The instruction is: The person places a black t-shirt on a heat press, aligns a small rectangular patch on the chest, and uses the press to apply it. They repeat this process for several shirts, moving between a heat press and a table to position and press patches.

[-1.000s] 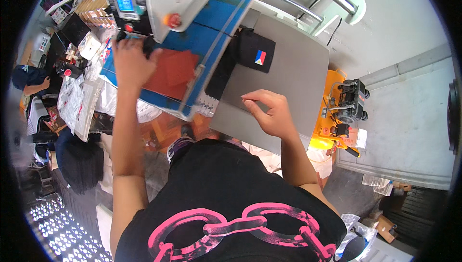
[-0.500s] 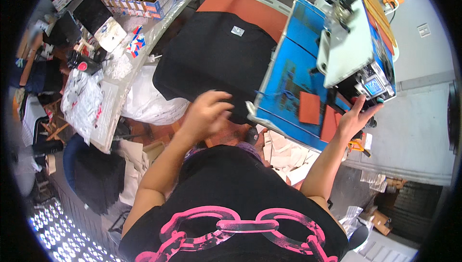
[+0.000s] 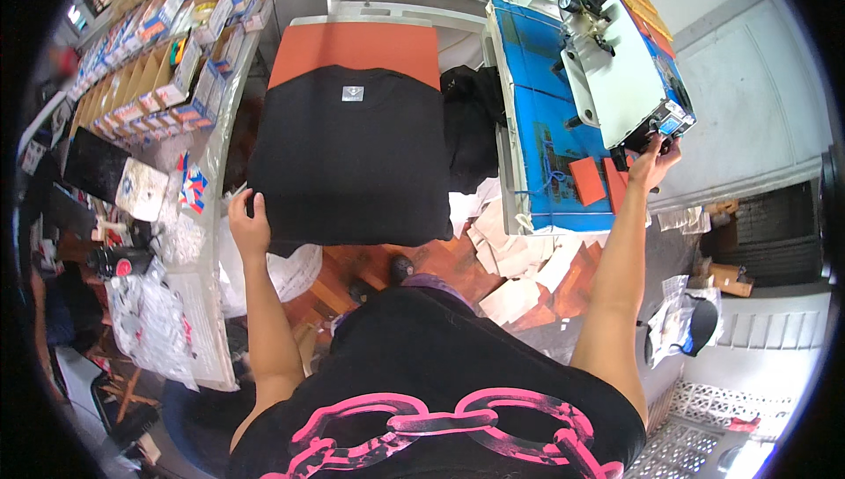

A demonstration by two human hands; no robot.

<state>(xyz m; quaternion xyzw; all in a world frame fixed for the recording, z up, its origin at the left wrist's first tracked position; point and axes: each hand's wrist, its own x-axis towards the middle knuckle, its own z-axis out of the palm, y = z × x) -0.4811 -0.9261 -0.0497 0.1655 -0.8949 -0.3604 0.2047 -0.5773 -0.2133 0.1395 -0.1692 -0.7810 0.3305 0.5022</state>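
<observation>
though our shirt [image 3: 352, 166] lies laid out, the press [image 3: 607, 96] isn't over it; our left hand [image 3: 249, 225] is spread, our right hand's [image 3: 652, 166] grip we can't tell.

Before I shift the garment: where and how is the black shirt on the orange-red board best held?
Probably pinched at both corners of its near edge, coming from the wearer's side: the black shirt lies spread out, with that edge facing the body. The pale square patch sits toward the far end, clear of this grip. The left hand is at the near left corner.
</observation>
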